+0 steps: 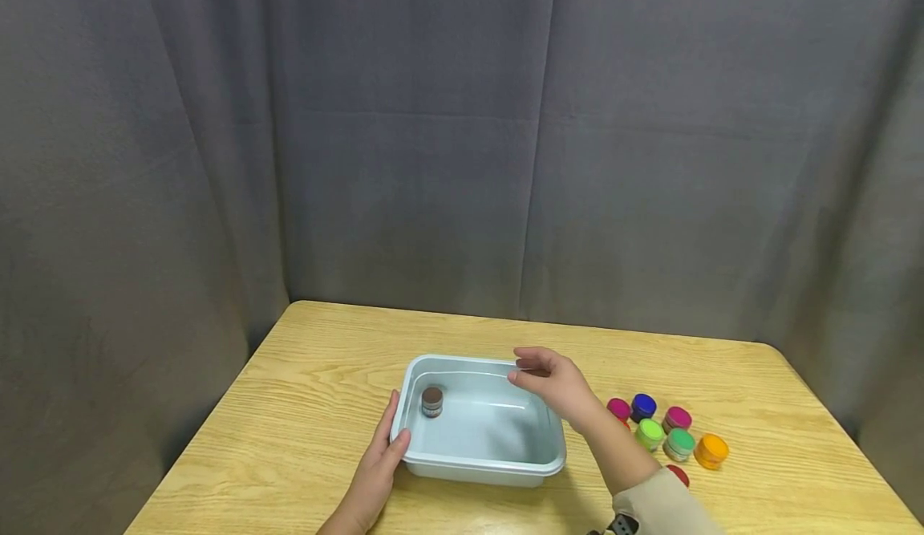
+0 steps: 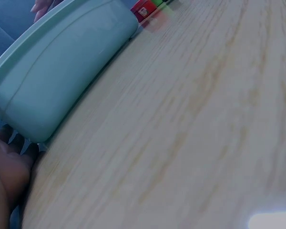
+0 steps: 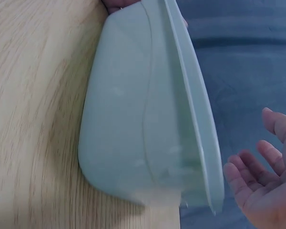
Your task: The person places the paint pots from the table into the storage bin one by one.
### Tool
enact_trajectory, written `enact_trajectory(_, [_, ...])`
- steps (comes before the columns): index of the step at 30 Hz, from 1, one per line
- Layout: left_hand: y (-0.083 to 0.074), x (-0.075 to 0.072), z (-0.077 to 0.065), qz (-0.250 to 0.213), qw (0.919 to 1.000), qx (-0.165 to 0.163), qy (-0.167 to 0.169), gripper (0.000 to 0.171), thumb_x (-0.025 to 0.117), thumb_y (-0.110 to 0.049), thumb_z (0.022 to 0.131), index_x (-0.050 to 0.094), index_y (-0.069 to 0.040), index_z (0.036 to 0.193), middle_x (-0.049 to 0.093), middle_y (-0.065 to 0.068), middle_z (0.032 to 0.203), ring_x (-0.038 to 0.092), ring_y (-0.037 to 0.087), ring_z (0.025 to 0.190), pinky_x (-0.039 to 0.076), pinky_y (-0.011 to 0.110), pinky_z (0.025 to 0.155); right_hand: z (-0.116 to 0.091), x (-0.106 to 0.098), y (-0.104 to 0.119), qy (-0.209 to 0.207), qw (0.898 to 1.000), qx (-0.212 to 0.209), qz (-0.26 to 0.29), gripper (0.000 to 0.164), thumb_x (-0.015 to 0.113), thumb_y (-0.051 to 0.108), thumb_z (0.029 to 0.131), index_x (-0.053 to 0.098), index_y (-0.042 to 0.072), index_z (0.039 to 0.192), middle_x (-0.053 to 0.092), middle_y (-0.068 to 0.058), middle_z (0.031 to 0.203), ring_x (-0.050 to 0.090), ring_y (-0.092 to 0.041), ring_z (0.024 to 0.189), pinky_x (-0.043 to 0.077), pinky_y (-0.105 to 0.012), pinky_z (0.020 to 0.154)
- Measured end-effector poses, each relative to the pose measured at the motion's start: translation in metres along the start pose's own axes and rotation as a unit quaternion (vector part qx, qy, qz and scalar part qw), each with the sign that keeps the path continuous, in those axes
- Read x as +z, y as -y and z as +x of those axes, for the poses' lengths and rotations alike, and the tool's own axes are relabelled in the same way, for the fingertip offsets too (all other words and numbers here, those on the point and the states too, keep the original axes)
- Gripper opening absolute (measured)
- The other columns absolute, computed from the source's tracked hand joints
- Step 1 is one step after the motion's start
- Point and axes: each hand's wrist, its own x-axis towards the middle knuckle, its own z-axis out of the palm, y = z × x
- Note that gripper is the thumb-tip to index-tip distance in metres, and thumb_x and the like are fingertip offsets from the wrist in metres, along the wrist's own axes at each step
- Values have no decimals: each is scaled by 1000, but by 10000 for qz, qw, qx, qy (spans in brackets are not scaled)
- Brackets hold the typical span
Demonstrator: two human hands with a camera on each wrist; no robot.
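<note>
A pale blue plastic basin (image 1: 480,468) stands on the wooden table. Its near left corner is gripped by my left hand (image 1: 376,461), thumb at the rim and fingers along the outer wall. In the left wrist view, the fingers of that hand (image 2: 12,162) lie against the basin's lower end. Inside the basin, towards the left, a small jar with a brown lid (image 1: 432,402) stands upright. My right hand (image 1: 554,383) hovers over the basin's far right corner, fingers loosely bent and holding nothing. The right wrist view shows this hand (image 3: 269,183) apart from the rim.
Right of the basin stand several small jars, among them blue (image 1: 644,407), light green (image 1: 650,434), teal (image 1: 679,443) and orange (image 1: 711,451) ones. A red lid (image 1: 678,475) shows partly behind my right sleeve (image 1: 664,503). Grey curtains (image 1: 404,158) hang behind the table (image 1: 289,407).
</note>
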Motion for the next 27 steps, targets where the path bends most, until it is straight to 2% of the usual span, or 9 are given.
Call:
enact_trajectory(9, [1,0,0,-42,10000,42,5,61,39,-24,105,13,-9,158,7,13,166,3,38,152,3,62,121,-22,-34,-11,-180,9997,165,52,54,68,31,93,52,7,138,57,-19,137,56,-34,126,49,-49,105])
enact_trajectory(15, [1,1,0,19,10000,15,-24,60,39,-24,105,14,-10,158,8,12,166,4,37,152,3,61,121,-40,-57,-21,-371,9991,178,37,55,65,33,95,49,6,141,55,-19,138,57,-29,123,52,-43,102])
enact_trajectory(19, [-1,1,0,40,10000,0,-27,60,39,-25,105,14,-11,158,8,12,166,3,39,152,3,63,120,-51,-71,-30,-575,9978,316,32,56,64,34,95,48,7,142,55,-16,137,60,-13,113,54,-30,95])
enact_trajectory(23, [-1,1,0,27,10000,8,-26,60,39,-25,105,14,-12,158,8,13,166,4,41,152,3,64,120,-62,-82,-40,-711,9965,425,-66,58,63,36,95,47,6,142,54,-16,138,57,7,100,52,-15,89])
enact_trajectory(27, [-1,1,-1,-5,10000,24,-27,59,39,-24,105,14,-11,158,8,13,166,4,40,152,4,63,120,-74,-90,-51,-826,9952,480,-215,58,61,36,97,46,6,143,54,-16,139,52,17,96,47,-9,87])
